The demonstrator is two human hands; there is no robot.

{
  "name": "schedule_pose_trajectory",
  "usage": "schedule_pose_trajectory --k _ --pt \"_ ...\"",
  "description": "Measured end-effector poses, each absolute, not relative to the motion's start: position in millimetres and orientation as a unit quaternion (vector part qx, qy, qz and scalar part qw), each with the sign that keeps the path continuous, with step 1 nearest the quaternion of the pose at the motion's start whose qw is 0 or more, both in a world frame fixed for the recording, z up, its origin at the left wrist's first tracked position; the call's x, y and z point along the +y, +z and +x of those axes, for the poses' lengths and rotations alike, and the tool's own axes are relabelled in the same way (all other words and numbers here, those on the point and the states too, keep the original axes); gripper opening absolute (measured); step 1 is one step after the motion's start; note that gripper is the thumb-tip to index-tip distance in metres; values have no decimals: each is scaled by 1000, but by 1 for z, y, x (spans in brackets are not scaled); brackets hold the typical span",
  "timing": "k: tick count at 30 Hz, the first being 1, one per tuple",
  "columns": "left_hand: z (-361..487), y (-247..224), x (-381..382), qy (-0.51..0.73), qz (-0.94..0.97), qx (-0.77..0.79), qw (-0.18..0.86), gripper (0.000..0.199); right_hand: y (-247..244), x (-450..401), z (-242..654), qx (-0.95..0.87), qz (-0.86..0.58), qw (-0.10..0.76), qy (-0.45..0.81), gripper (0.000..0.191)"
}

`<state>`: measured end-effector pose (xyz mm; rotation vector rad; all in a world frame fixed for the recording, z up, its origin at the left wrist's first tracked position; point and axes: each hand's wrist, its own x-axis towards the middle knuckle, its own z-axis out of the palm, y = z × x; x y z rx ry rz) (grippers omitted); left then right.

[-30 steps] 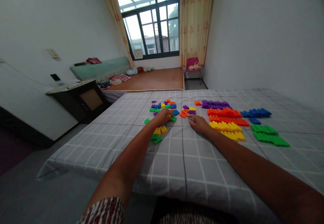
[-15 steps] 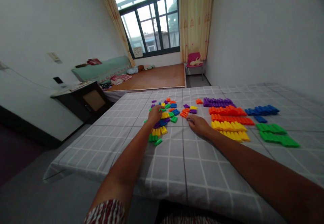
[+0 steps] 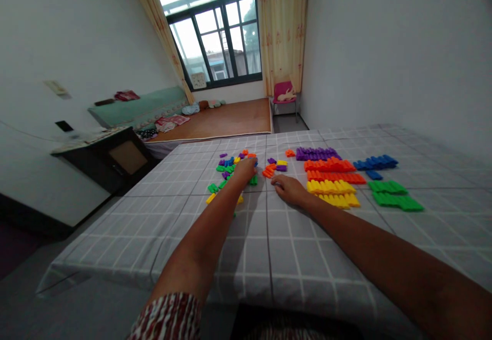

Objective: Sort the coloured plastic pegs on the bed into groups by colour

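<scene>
My left hand [image 3: 245, 170] reaches over the right side of a mixed heap of small plastic pieces [image 3: 226, 168] in green, blue, purple, yellow and orange. Its fingers are bent down among them, and whatever they pinch is hidden. My right hand [image 3: 289, 189] rests on the cloth with curled fingers; I cannot make out anything in them. Just beyond its fingertips lie orange pieces [image 3: 269, 170], beside purple and yellow ones [image 3: 282, 163]. Rows sorted by colour stand to the right: purple [image 3: 318, 153], orange [image 3: 330, 165], yellow [image 3: 332, 187], blue [image 3: 375, 163] and green [image 3: 395, 195].
A grey checked cloth [image 3: 154, 227] covers the table. Past its far edge is a bed [image 3: 230, 117] with clothes on it, beside a dark cabinet [image 3: 126, 155]. A pink chair [image 3: 283, 91] stands near the curtain and window.
My left hand has moved right across the heap, uncovering pieces on its left side. The right hand stays by the orange pieces. The whole view has shifted, so things appear further left.
</scene>
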<state>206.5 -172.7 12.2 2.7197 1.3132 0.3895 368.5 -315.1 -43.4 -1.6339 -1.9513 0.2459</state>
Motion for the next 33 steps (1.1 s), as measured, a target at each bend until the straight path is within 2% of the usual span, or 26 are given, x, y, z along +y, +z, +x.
schedule_pose_trajectory --k 3,8,10,12,14,17,22,25,29,33 --pt "201 19 -178 157 885 429 90 29 -45 -313 368 -708 -617 327 106 34" --pt "200 11 -205 297 775 337 445 37 -38 -308 369 -648 -577 481 122 59" --pt "202 4 -216 304 727 310 533 44 -33 -308 370 -660 -550 501 104 59" --pt "202 -3 -224 294 704 288 579 52 -28 -310 371 -682 -540 486 88 52" --pt "202 -7 -228 290 692 283 598 58 -24 -312 371 -701 -539 462 71 45" --pt "201 -9 -228 301 679 293 602 63 -20 -315 369 -727 -540 424 23 46" --pt "197 -4 -231 295 669 307 610 62 -3 -319 372 -760 -547 351 -18 44" --pt "194 -2 -233 294 676 333 588 62 20 -325 390 -758 -557 338 -38 41" --pt "193 -5 -230 288 696 331 569 63 50 -344 459 -704 -626 330 -56 43" --pt "196 -10 -228 271 716 309 564 60 55 -390 569 -579 -775 252 -33 45"
